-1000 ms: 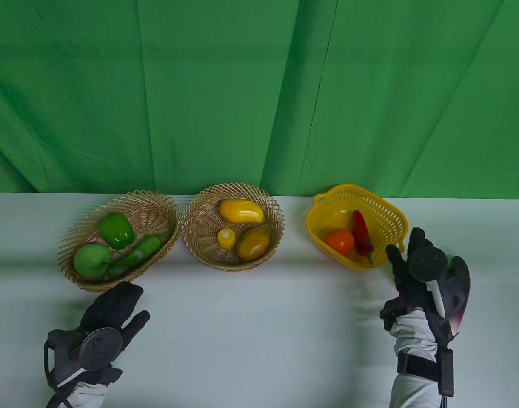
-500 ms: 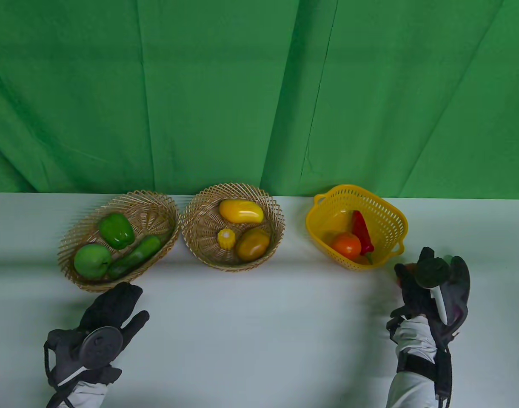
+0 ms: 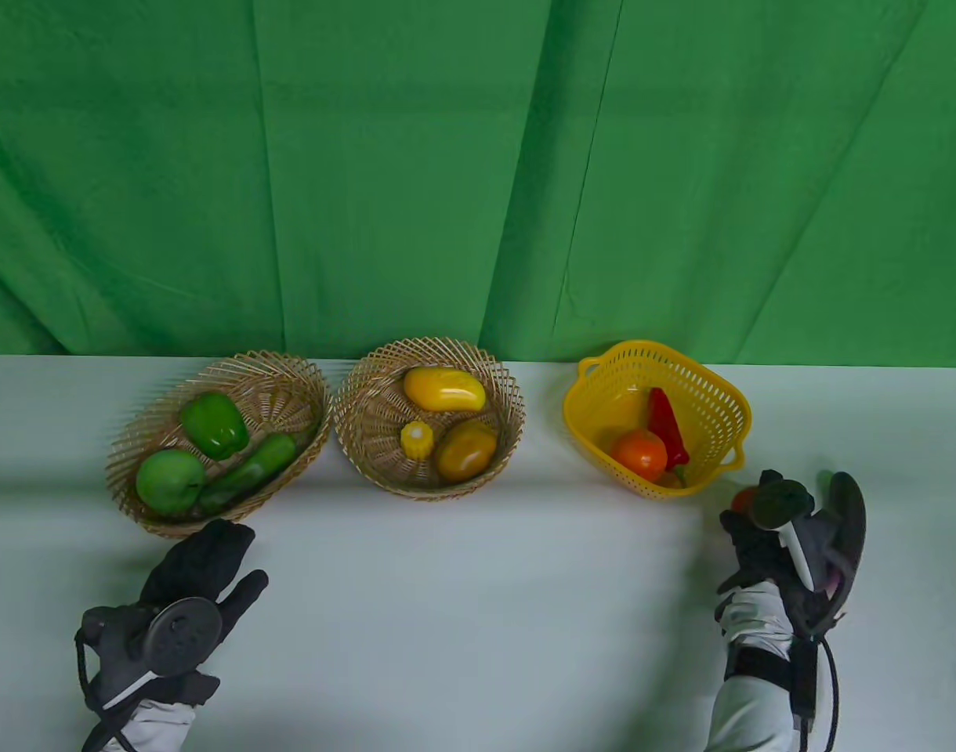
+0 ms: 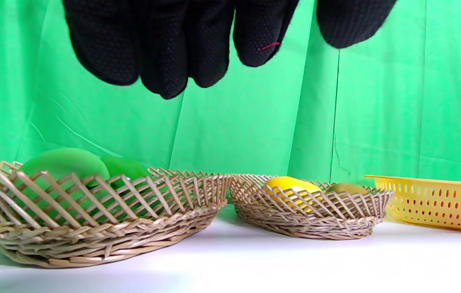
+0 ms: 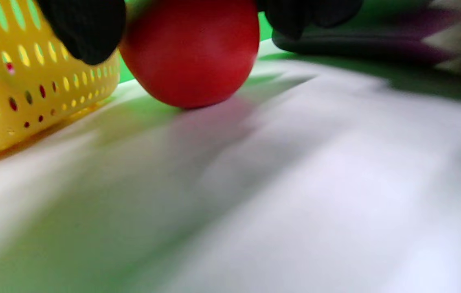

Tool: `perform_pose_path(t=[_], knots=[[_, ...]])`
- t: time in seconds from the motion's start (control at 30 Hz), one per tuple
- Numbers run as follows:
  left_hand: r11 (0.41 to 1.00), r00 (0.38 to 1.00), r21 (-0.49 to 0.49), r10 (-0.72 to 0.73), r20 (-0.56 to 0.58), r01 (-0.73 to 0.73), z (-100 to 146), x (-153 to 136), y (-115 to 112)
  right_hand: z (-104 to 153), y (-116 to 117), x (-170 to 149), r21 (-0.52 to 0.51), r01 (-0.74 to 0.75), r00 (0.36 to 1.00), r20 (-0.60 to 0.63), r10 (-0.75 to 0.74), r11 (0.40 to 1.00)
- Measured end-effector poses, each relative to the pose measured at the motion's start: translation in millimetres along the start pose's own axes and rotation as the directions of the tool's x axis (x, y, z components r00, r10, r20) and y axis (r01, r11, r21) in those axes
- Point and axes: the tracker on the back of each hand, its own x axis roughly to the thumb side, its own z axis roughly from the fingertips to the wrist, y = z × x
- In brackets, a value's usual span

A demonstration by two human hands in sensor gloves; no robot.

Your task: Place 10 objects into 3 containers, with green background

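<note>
Two gloved fingers (image 5: 88,28) of the right hand (image 3: 768,540) sit on either side of a red ball-shaped fruit (image 5: 192,51), so it's gripping it, with the fruit's underside right at the worktop (image 3: 478,627). In the table view you only get a sliver of red (image 3: 740,498) peeking out past the hand, just beside the front corner of the yellow plastic basket (image 3: 705,392). A dark purple eggplant (image 3: 848,517) lies on the worktop right next to that hand, on its outer side.

The yellow basket already has a tomato (image 3: 639,454) and a red chili (image 3: 666,427) in it, touching each other.

Over on the other side, the left hand (image 3: 200,572) holds nothing; its fingers (image 4: 165,49) hang loose and fairly straight, close together, with the thumb apart. It hovers just in front of the left wicker basket (image 3: 286,376), which holds a green bell pepper (image 3: 214,424), a green apple (image 3: 169,481) and a long green pepper (image 3: 251,468).

The middle wicker basket (image 3: 376,376) sits just beside the left one, with a yellow mango (image 3: 443,389), a darker yellow-brown fruit (image 3: 466,451) and a small piece of corn (image 3: 417,439) inside. The yellow basket stands further off to the right. A green cloth (image 3: 478,172) hangs behind everything.
</note>
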Motion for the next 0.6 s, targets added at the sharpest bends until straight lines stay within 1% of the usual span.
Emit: perform_pose_path(t=[0.07, 0.33, 0.6], knots=[[1.000, 1.000, -0.004, -0.001, -0.002, 0.001, 0, 0, 0, -1, 0, 1, -0.010, -0.029, 1.000, -0.001, 0.029, 1.000], [1.000, 1.000, 0.000, 0.000, -0.006, 0.000, 0, -1, 0, -3, -5, 3, 0.025, -0.035, 0.999, 0.004, 0.035, 0.999], [1.000, 1.000, 0.016, 0.004, -0.004, -0.004, 0, -2, 2, 4, -23, 7, 0.015, -0.058, 0.998, 0.008, 0.058, 0.998]])
